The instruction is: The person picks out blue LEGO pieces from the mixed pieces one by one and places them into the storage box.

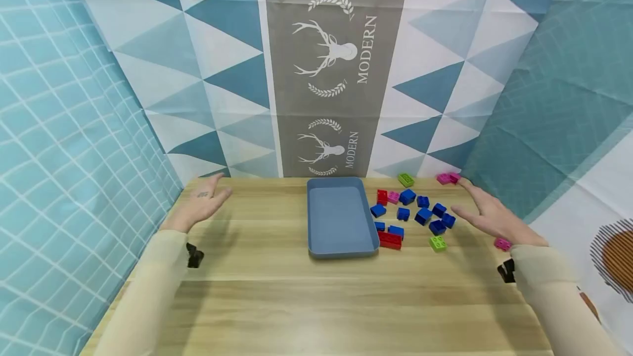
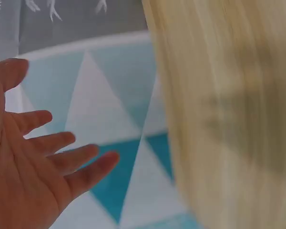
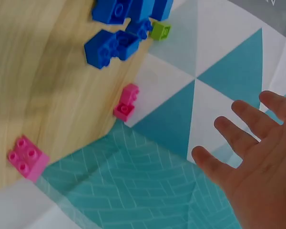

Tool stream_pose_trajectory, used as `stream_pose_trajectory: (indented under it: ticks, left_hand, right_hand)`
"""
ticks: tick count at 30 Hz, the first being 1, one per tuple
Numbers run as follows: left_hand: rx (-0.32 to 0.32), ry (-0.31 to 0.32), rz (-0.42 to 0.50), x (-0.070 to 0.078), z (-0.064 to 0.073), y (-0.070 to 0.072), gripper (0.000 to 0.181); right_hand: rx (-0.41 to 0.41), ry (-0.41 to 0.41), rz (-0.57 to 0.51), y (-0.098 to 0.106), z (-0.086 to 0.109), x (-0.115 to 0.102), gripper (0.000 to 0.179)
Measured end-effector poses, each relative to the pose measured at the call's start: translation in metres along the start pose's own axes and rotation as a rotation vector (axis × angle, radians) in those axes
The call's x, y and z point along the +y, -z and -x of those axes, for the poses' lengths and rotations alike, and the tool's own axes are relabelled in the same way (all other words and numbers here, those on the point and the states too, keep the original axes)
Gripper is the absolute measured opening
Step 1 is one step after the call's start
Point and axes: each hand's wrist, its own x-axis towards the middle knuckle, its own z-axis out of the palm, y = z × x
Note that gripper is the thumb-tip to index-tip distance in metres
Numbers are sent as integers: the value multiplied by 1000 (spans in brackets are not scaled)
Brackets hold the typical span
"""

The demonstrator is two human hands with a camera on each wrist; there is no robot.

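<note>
My left hand (image 1: pixel 200 205) hovers over the left part of the wooden table, holding nothing; its fingers are spread in the left wrist view. Over the table's right side, my right hand (image 1: pixel 494 216) is also spread, with nothing in it. Close by it are several blue bricks (image 1: pixel 423 216), a lime green brick (image 1: pixel 437 243) and magenta bricks (image 1: pixel 447 178) near the back edge. Another pink brick (image 3: pixel 28 158) lies near the table's right edge. A shallow blue-grey tray (image 1: pixel 312 218) stands mid-table, with nothing in it.
Against the tray's right side lie a long red brick (image 1: pixel 389 240) and blue bricks. Farther back are a smaller red brick (image 1: pixel 382 197), a pink brick (image 1: pixel 393 197) and a green brick (image 1: pixel 406 179). Patterned cloth (image 1: pixel 232 70) hangs along the table's back and sides.
</note>
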Motion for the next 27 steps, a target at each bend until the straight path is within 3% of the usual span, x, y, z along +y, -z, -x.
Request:
stream_pose_trajectory:
  ticks: [7,16,23,27]
  left_hand:
    - [-74,-16,157,12,-25,-53,74]
    - [-222,-39,381,63,-63,-111,73]
    - [-243,2,304,82,-71,-152,80]
    - [-234,42,377,85,-72,-160,83]
  right_hand:
    - [-18,27,-8,-24,-20,-12,83]
    - [-47,103,-15,-59,-50,-25,74]
    - [-55,135,70,-84,-69,-33,50]
    - [-45,119,92,-96,-79,-35,42]
